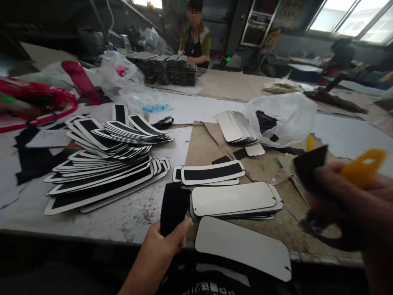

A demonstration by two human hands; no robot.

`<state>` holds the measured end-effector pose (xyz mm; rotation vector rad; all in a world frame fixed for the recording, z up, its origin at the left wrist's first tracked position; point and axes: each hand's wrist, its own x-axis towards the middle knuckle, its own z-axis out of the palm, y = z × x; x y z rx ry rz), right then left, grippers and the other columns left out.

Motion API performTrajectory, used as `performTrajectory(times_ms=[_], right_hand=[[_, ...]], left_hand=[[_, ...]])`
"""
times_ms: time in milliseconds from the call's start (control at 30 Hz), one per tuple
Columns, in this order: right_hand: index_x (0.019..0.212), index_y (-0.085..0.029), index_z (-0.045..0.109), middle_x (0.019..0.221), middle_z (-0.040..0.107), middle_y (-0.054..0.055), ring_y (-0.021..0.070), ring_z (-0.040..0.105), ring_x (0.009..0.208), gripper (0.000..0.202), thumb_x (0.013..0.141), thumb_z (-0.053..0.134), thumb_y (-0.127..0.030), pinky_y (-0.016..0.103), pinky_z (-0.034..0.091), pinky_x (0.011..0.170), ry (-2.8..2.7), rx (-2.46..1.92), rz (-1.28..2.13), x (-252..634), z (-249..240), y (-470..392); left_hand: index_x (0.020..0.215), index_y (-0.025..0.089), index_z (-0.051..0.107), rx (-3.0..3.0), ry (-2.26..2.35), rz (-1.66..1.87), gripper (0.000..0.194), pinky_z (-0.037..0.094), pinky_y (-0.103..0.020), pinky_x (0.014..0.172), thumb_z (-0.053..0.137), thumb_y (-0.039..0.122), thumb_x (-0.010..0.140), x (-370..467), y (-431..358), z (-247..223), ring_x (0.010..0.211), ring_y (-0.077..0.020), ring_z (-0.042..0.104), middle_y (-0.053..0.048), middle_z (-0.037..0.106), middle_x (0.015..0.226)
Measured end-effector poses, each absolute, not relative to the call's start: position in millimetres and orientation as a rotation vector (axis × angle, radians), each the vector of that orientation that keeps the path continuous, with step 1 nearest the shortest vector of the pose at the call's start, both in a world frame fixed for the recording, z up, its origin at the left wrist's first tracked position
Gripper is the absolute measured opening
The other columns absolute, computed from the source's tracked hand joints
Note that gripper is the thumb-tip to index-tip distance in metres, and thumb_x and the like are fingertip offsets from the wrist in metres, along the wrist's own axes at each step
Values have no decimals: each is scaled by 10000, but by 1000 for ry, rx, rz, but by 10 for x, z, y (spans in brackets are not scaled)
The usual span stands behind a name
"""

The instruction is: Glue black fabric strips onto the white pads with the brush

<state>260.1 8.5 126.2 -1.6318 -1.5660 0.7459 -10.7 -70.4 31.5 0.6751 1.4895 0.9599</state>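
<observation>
Left hand [162,250]: fingers pinch black fabric strip [173,207] upright, clear of near white panel [242,248]. Right hand [353,200]: fingers grip yellow scraper [364,166] and black patch [310,166].

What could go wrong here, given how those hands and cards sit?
1. The white card at the near table edge overhangs it; a nudge from the left hand might drop it.
2. The big fanned pile leans loosely and could slide.
3. The right hand holds a black strip and a yellow tool together; one may slip.
</observation>
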Motion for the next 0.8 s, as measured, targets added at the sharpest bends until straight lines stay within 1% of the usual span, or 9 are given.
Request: performTrajectory(times_ms=[67, 133, 200, 300, 400, 533, 600, 667, 800], right_hand=[[739, -210, 558, 536, 483, -29, 107, 440, 457, 332, 762, 594, -539, 253, 320, 436, -1790, -1637, 957, 2504, 1067, 142], [678, -184, 548, 575, 488, -26, 110, 434, 522, 357, 811, 526, -514, 249, 333, 495, -2073, -1603, 1079, 2309, 850, 233], [640, -177, 501, 575, 456, -37, 102, 398, 533, 369, 851, 467, -478, 241, 307, 509, -2272, -1563, 1147, 2094, 664, 348], [620, -176, 448, 574, 442, -44, 96, 377, 530, 351, 866, 459, -426, 234, 286, 514, -2391, -1514, 1257, 1843, 502, 496], [630, -171, 472, 582, 466, -38, 97, 386, 536, 315, 865, 478, -381, 228, 280, 517, -2444, -1503, 1324, 1700, 452, 577], [651, -164, 528, 598, 513, -20, 99, 401, 542, 266, 855, 520, -334, 225, 261, 516, -2576, -1540, 1252, 1593, 429, 624], [678, -163, 560, 624, 550, -4, 106, 430, 563, 241, 858, 532, -321, 225, 266, 534, -2644, -1555, 1176, 1554, 418, 639], [712, -164, 586, 658, 583, 10, 116, 464, 589, 217, 864, 534, -311, 224, 276, 551, -2699, -1565, 1113, 1522, 413, 650], [763, -171, 624, 716, 630, 34, 139, 517, 632, 210, 877, 524, -317, 228, 290, 563, -2773, -1578, 1035, 1490, 423, 651]], left_hand=[[712, 159, 586, 564, 1511, 1044, 392, 257, -202, 433, 725, 518, 637, -173, -607, 209, 461, -82, 314, 56, 405, 500], [822, 150, 610, 562, 1497, 1084, 422, 264, -192, 438, 744, 498, 624, -189, -505, 114, 476, -81, 331, 55, 425, 528], [832, 148, 619, 633, 1513, 1064, 419, 280, -193, 446, 744, 492, 627, -174, -415, 44, 493, -87, 354, 48, 443, 547], [831, 155, 634, 731, 1566, 1010, 396, 306, -207, 466, 739, 481, 632, -137, -316, -12, 501, -97, 379, 40, 473, 567], [821, 152, 643, 739, 1554, 988, 386, 334, -229, 495, 742, 467, 619, -115, -253, -39, 498, -109, 399, 33, 500, 572], [772, 160, 627, 735, 1528, 1000, 304, 376, -244, 578, 719, 420, 644, -107, -212, -58, 613, -144, 480, 5, 559, 668], [752, 163, 609, 738, 1518, 996, 277, 388, -250, 620, 704, 405, 656, -109, -207, -63, 667, -156, 495, 1, 561, 698], [750, 162, 593, 737, 1504, 977, 275, 386, -252, 624, 692, 405, 666, -113, -208, -66, 662, -152, 483, 5, 546, 694], [760, 163, 570, 738, 1530, 922, 278, 343, -241, 553, 667, 415, 693, -120, -212, -57, 581, -122, 420, 24, 503, 651]])
